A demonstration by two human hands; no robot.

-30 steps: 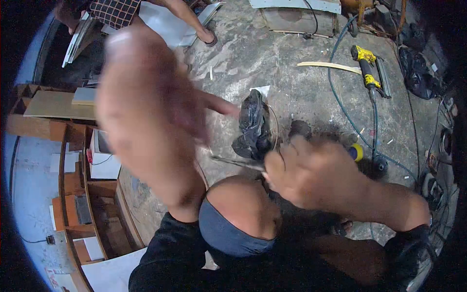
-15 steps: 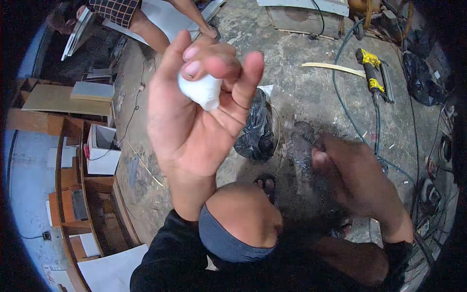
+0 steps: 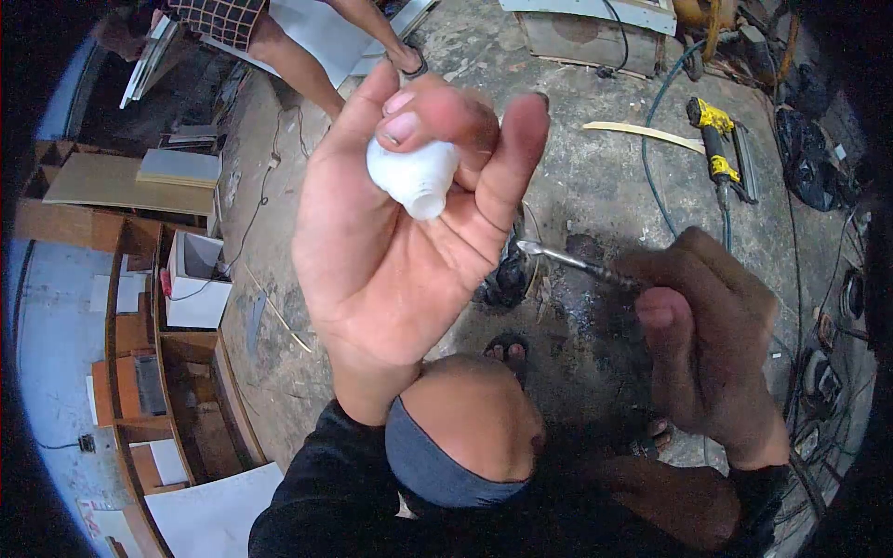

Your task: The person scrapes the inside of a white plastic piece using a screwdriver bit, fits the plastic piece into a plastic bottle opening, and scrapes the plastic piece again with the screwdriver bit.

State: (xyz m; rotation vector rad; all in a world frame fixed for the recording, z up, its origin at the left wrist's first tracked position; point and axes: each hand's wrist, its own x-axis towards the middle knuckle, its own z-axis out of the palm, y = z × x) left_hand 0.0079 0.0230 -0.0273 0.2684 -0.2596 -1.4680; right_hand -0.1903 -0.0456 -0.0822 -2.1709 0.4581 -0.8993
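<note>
My left hand (image 3: 395,270) is raised palm up, its fingers curled round a small white plastic bottle (image 3: 414,177). The bottle's narrow neck points down and toward my palm's lower right; the fingers cover its other end. To the right, my right hand (image 3: 712,325) grips a slim metal rod (image 3: 577,263) between thumb and fingers. The rod's flattened, pointed tip faces left, toward the bottle but apart from it. Whether it is a drill bit or another tool I cannot tell.
A yellow and black nail gun (image 3: 716,139) lies on the floor with its hose. Behind my left hand is a black plastic bag (image 3: 507,279). Wooden shelving (image 3: 167,372) stands at left. Another person's leg (image 3: 298,65) shows at the top left, beside white boards.
My right hand has come up and the metal rod now shows clearly, pointing left. My left hand has shifted slightly right with the bottle.
</note>
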